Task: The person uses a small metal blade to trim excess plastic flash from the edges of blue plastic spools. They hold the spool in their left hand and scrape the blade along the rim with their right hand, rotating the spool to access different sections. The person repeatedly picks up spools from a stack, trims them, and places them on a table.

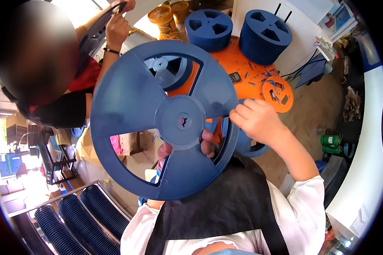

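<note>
Right hand [259,121]: fingers curled closed, pinching the right rim of a large blue plastic reel [166,119]; wrist and bare forearm run down to a white sleeve at lower right; left hand [187,151]: mostly hidden behind the reel, fingertips showing through the lower cut-out and beside the hub, apparently bearing the reel from behind, though how firmly it closes cannot be told; blue plastic reel: held up close before the camera, face-on, filling the middle of the view, three spokes and three open windows, round hub with a small centre hole; behind it, an orange table [242,63] scattered with small blue chips; on that table, two stacks of blue reels [238,32] at the far edge, one small orange reel [277,94] lying flat at the right, a small dark rectangular item [235,77]; further back, two orange-brown spools [168,15]; lower left, a rack of blue reels [81,216] standing on edge in rows; upper left, another person's hand [117,29] wearing a dark wristband, gripping a dark hoop
</note>
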The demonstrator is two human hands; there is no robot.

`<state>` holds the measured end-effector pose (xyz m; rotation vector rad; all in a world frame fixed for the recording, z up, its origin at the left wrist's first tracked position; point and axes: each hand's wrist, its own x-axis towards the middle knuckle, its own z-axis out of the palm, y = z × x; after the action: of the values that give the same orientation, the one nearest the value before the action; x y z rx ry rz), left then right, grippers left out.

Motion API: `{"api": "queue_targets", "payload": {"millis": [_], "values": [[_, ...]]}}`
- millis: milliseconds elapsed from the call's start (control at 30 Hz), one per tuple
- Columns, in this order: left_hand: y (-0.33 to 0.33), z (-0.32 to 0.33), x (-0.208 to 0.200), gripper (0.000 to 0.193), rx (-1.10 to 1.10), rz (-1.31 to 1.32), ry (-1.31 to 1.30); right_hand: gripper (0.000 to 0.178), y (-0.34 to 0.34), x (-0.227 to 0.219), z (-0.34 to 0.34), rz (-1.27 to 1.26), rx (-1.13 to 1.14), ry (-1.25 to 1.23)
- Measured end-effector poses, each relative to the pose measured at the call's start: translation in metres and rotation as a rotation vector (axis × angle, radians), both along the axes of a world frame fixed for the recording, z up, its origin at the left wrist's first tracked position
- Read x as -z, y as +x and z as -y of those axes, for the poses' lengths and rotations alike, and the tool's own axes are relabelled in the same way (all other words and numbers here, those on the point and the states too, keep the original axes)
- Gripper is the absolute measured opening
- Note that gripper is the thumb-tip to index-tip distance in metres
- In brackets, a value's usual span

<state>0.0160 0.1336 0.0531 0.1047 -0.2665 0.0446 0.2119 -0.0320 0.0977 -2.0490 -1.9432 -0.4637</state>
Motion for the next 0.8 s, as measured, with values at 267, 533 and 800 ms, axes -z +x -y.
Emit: {"api": "queue_targets", "payload": {"millis": [267, 533, 800], "values": [[0.019, -0.016, 0.036, 0.09, 0.156, 0.368, -0.114, 0.011, 0.024, 0.066, 0.026, -1.755, 0.134, 1.039], [0.063, 0.002, 0.035, 0.09, 0.416, 0.571, -0.204, 0.02, 0.022, 0.048, -0.084, -2.009, -0.143, 0.539], [0.055, 0.017, 0.033, 0.088, 0.457, 0.567, -0.315, 0.023, 0.026, 0.022, -0.13, -1.96, -0.256, 0.364]]}}
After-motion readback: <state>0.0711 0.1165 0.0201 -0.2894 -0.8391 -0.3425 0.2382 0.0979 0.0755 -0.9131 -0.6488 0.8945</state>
